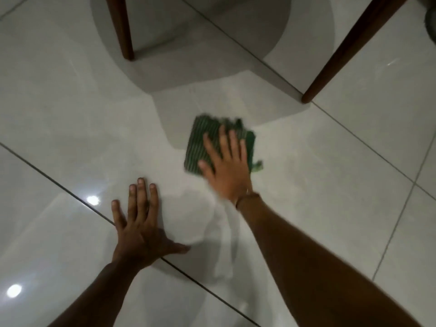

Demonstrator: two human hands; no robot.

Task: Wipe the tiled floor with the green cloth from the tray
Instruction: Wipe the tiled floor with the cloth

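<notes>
A folded green striped cloth (203, 145) lies flat on the glossy white tiled floor (70, 114), near the middle of the view. My right hand (226, 168) presses on top of it with fingers spread; the hand and cloth look motion-blurred. My left hand (141, 227) is flat on the floor to the lower left of the cloth, fingers apart, holding nothing. No tray is in view.
Two dark wooden furniture legs stand beyond the cloth, one at the upper left (121, 29) and one at the upper right (349, 53). A rounded shadow falls between them. Dark grout lines cross the tiles. Bright light spots (92, 200) reflect at the left.
</notes>
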